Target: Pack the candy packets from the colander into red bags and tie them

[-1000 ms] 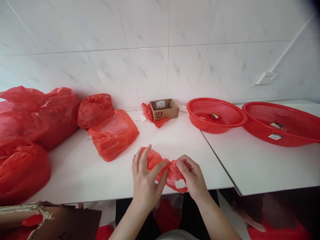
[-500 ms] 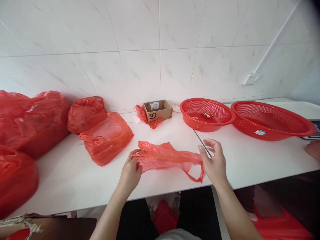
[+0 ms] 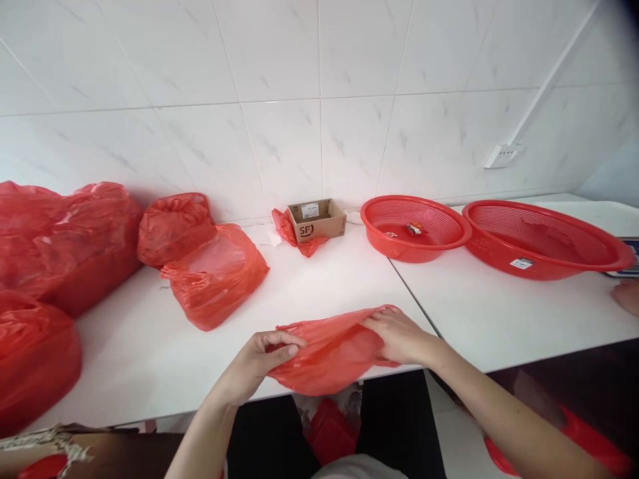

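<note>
A thin red plastic bag (image 3: pixel 324 356) is spread between my two hands at the table's front edge, its lower part hanging just over the edge. My left hand (image 3: pixel 259 359) pinches the bag's left end between thumb and fingers. At the right end, my right hand (image 3: pixel 399 332) reaches into the bag's folds and holds the film; its fingertips are partly hidden by the plastic. Behind my left hand lies another red plastic bag (image 3: pixel 219 279), slack and lying on its side.
Filled red bags (image 3: pixel 80 246) crowd the left. A small cardboard box (image 3: pixel 319 229) stands near the wall on red plastic. Two red baskets, a smaller basket (image 3: pixel 414 249) holding small packets and a larger basket (image 3: pixel 549 263), stand right. Another person's hand (image 3: pixel 626 296) shows at the right edge.
My right hand has moved left and into the bag's folds, from the handle end. The bag has come nearer to me and spread wider. My left hand has shifted slightly and still grips it.
</note>
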Motion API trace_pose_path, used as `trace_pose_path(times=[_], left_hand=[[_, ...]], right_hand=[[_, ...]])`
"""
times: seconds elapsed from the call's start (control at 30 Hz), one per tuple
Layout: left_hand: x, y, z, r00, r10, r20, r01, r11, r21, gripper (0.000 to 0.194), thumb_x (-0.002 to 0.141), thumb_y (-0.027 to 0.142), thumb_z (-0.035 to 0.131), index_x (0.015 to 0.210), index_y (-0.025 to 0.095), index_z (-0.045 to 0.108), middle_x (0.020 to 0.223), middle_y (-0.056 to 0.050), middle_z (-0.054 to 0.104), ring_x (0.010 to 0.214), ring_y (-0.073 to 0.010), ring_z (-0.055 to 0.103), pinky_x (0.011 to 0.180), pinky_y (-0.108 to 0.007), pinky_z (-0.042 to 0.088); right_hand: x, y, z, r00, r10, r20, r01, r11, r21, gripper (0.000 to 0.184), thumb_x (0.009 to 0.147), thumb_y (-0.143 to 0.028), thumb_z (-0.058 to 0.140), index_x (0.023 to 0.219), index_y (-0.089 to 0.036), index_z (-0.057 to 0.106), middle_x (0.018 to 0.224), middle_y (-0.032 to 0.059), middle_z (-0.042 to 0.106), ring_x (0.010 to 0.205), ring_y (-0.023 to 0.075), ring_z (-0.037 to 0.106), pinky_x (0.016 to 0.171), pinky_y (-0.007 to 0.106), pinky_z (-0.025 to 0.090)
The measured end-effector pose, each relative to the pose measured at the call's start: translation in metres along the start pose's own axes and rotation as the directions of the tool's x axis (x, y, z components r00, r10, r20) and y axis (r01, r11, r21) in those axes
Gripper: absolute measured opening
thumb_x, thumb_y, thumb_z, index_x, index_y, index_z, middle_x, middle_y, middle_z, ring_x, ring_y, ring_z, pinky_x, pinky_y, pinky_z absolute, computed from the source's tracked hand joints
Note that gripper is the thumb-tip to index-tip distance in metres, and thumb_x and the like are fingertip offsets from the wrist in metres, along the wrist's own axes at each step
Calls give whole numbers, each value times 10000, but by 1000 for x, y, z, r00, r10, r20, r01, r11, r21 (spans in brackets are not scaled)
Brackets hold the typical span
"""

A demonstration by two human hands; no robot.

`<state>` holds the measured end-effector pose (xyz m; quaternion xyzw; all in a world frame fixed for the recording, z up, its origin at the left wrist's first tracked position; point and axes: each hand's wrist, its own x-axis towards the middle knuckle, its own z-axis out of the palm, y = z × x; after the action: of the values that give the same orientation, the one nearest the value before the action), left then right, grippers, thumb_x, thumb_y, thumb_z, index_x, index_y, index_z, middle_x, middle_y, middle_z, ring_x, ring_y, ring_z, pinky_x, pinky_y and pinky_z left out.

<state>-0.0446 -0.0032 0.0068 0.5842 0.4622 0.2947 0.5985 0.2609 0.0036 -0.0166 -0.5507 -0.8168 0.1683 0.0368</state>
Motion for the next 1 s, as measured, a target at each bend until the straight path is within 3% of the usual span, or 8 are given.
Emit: trace_pose_path(times=[0.13, 0.3, 0.4, 0.47, 0.57, 0.67, 0.83, 1.0], left_hand=[[4, -11, -6, 987, 54, -152, -5, 952, 307, 205, 762, 365, 654, 873, 248, 780, 1076, -77, 676, 847, -217, 630, 663, -285, 496], [8, -21, 10, 950, 201, -238, -25, 810, 586, 550, 773, 198, 535, 1292, 375, 578, 1563, -19, 304, 691, -146, 639, 728, -330, 519], [5, -28, 18, 960, 168, -222, -35, 864, 501, 646, 766, 179, 530, 1384, 358, 473, 1603, -14, 184, 1064, -237, 626, 876, -345, 509], [2, -32, 19, 966, 149, -209, -40, 893, 448, 672, 776, 171, 521, 1421, 334, 427, 1594, -21, 198, 1344, -266, 417, 1041, -379, 411], [0, -35, 19, 973, 130, -193, -48, 923, 381, 688, 798, 184, 531, 1455, 315, 375, 1553, -46, 297, 1453, -241, 218, 1171, -435, 199], [-2, -37, 19, 973, 131, -190, -65, 946, 318, 650, 808, 233, 567, 1434, 316, 411, 1523, -55, 356, 1442, -254, 247, 1180, -458, 161], [-1, -41, 19, 966, 118, -229, -49, 957, 286, 625, 795, 279, 602, 1404, 286, 460, 1491, -88, 399, 1382, -307, 359, 1161, -504, 203], [0, -42, 21, 967, 103, -232, -32, 956, 292, 627, 800, 291, 595, 1409, 276, 450, 1499, -77, 398, 1430, -265, 277, 1179, -468, 168]], right_hand=[[-11, 9, -23, 995, 56, 88, -60, 997, 52, 755, 600, -145, 649, 1331, -320, 575, 1316, 48, 612, 1164, 304, 582, 894, 358, 478], [-10, 13, -44, 980, -23, 195, -53, 926, 375, 710, 671, -186, 663, 1351, -353, 547, 1001, 21, 730, 728, 185, 705, 625, 260, 513], [-1, 26, -55, 989, -138, -60, 145, 762, 631, 474, 805, -349, 619, 1274, -275, 604, 1120, 53, 703, 944, 200, 689, 768, 300, 534], [10, 44, -65, 944, -17, -331, 208, 807, 552, 434, 867, -377, 562, 1280, -244, 573, 1265, 71, 635, 1125, 201, 616, 901, 338, 498], [27, 79, -79, 811, 213, -546, -124, 973, 195, 499, 846, -308, 617, 1321, -187, 523, 1365, 119, 555, 1262, 241, 506, 1031, 400, 392], [38, 105, -85, 765, 329, -553, -360, 931, 56, 403, 838, -201, 601, 1235, -126, 589, 1229, 179, 633, 1205, 306, 541, 1039, 484, 333], [37, 88, -80, 843, 278, -460, -297, 954, 31, 287, 882, -241, 556, 1148, -191, 653, 1150, 114, 689, 1062, 274, 635, 937, 414, 427], [28, 62, -93, 991, 36, -132, 4, 957, 291, 540, 866, -503, 579, 1359, -300, 500, 1192, 40, 677, 1045, 194, 652, 842, 281, 496]])
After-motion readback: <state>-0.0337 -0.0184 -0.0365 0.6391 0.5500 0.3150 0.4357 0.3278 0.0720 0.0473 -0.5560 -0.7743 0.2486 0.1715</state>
